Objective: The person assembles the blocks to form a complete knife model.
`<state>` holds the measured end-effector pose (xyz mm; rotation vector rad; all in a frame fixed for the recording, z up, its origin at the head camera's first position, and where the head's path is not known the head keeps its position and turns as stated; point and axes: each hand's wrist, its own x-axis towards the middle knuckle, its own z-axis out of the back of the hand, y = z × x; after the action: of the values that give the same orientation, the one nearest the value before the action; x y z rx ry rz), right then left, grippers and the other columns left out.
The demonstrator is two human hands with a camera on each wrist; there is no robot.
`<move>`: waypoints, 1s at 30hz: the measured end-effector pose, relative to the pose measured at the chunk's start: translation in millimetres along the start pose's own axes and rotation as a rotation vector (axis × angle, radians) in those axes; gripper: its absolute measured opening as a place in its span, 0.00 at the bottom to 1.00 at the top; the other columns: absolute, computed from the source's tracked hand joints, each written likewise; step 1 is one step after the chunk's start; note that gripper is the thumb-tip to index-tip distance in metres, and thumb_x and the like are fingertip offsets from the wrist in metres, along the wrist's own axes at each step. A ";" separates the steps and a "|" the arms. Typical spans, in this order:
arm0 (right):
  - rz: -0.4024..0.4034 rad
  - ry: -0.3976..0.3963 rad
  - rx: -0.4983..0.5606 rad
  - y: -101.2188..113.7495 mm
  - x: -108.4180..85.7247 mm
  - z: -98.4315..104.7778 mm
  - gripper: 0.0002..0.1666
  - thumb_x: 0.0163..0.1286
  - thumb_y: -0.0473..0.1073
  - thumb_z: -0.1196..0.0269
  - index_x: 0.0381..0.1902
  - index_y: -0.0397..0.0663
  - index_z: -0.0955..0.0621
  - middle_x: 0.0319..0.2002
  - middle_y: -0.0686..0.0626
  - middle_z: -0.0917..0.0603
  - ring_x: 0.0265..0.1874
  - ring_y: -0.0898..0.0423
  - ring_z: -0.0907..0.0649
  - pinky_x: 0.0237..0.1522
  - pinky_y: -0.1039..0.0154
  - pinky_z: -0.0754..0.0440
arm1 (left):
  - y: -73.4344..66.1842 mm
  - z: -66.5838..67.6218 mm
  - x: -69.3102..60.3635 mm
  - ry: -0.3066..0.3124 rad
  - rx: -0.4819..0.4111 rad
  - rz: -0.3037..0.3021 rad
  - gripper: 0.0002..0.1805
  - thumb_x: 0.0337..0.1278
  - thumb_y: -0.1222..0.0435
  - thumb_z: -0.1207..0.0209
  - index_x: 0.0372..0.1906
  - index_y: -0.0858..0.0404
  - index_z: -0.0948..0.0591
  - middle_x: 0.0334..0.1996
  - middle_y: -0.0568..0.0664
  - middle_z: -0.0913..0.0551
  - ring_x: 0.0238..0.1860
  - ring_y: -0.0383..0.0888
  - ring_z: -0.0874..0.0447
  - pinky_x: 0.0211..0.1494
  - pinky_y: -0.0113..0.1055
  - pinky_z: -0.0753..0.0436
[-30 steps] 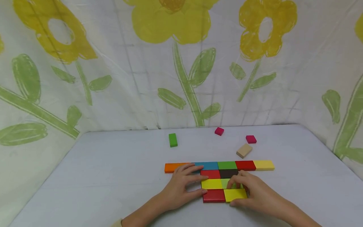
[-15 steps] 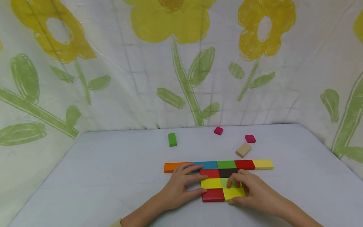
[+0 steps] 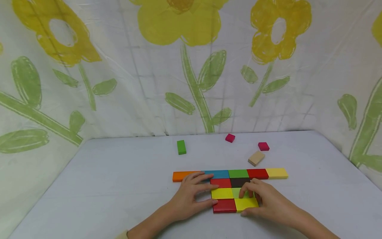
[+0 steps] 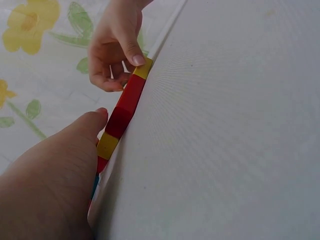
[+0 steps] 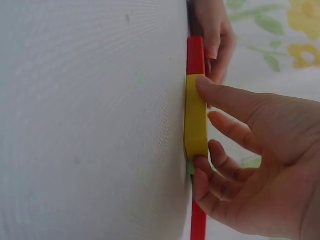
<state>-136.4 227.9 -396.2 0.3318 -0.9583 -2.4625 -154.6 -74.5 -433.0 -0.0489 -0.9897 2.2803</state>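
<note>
Seems to be lining up blocks [image 3: 221, 193], touching nearest red block [image 3: 224, 206] with spread left hand [image 3: 191, 199], pinching nearest yellow block [image 3: 245, 202] with right hand [image 3: 267, 199]; probably needs gentle squeezing.

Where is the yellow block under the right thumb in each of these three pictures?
Head: the yellow block is below and right of centre, at the pattern's near right corner, by the right hand.
Left wrist: the yellow block is in the upper part, slightly left of the middle, touched by the thumb.
Right wrist: the yellow block is right of centre.
Shared landmark: the red block adjoining it, below it in left wrist, above it in right wrist.
</note>
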 end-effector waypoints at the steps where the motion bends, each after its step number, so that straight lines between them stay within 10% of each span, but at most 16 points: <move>1: -0.001 0.001 -0.002 0.4 0.2 0.4 0.22 0.58 0.51 0.19 0.46 0.59 0.17 0.35 0.55 0.26 0.32 0.62 0.26 0.30 0.70 0.24 | 0.0 0.0 0.0 0.000 0.000 0.000 0.25 0.66 0.45 0.33 0.67 0.40 0.16 0.74 0.38 0.26 0.78 0.47 0.39 0.76 0.69 0.37; 16: 0.108 -0.043 -0.053 9.6 8.3 21.2 0.20 0.64 0.52 0.22 0.50 0.54 0.16 0.44 0.59 0.16 0.38 0.63 0.22 0.35 0.68 0.18 | -0.9 0.3 -0.9 -0.004 -0.008 -0.008 0.25 0.66 0.46 0.32 0.66 0.41 0.16 0.74 0.39 0.26 0.78 0.48 0.39 0.76 0.68 0.38; 30: 0.231 -0.063 -0.056 26.7 67.7 43.4 0.17 0.71 0.45 0.28 0.54 0.44 0.15 0.50 0.45 0.13 0.42 0.57 0.17 0.39 0.66 0.14 | -1.9 0.5 -1.6 -0.008 0.013 -0.027 0.25 0.67 0.46 0.32 0.66 0.42 0.15 0.74 0.40 0.25 0.78 0.49 0.38 0.76 0.67 0.36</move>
<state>-202.0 200.9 -349.9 0.1183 -0.8976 -2.2944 -152.4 -74.7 -431.7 -0.0210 -0.9737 2.2637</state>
